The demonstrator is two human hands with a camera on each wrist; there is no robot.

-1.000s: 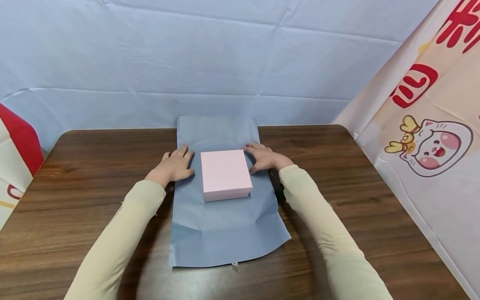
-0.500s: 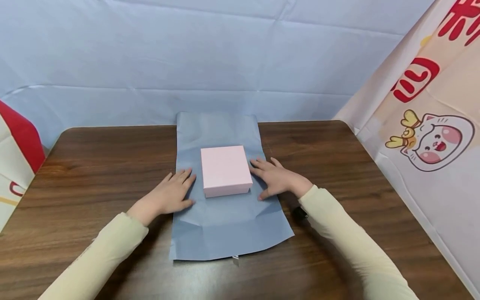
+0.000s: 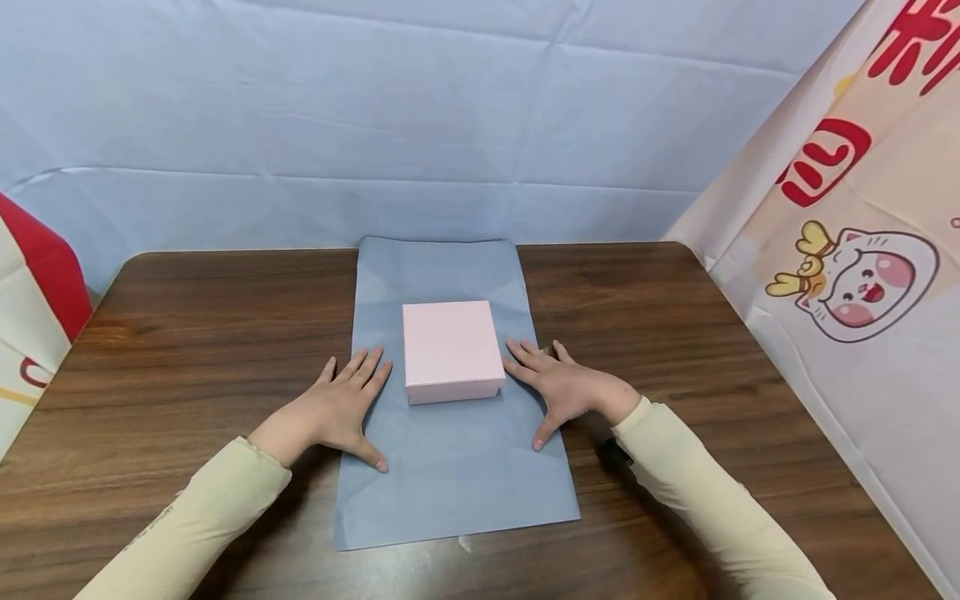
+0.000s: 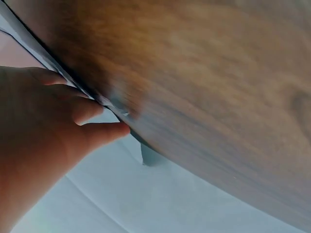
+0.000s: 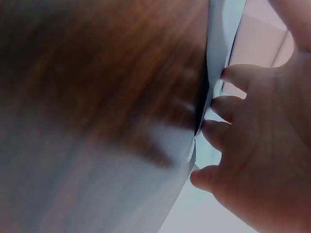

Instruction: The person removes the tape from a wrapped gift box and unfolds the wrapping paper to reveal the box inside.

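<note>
A pale pink square box (image 3: pixel 453 343) rests on a long blue-grey sheet (image 3: pixel 457 467) with faint creases. My left hand (image 3: pixel 341 412) lies over the sheet's left edge, fingers spread and thumb stretched towards the near part. On the other side, my right hand (image 3: pixel 566 390) is spread over the right edge, its fingertips close beside the box. Neither hand grips anything. The left wrist view has the left hand (image 4: pixel 43 121) with its fingertips at the sheet's edge. Part of the pink box (image 5: pixel 260 39) shows behind the right hand (image 5: pixel 265 141) in the right wrist view.
A dark brown wooden table (image 3: pixel 187 333) carries the sheet. Light blue-white cloth (image 3: pixel 420 108) hangs behind it. At the right hangs a printed cloth with a cartoon figure (image 3: pixel 862 287). A dark object (image 3: pixel 615 454) shows under the right wrist.
Both hands have slid towards me along the sheet's sides, and their fingers and thumbs have spread wider. The sheet's near part now lies flatter, with a straighter edge. The box stays on it.
</note>
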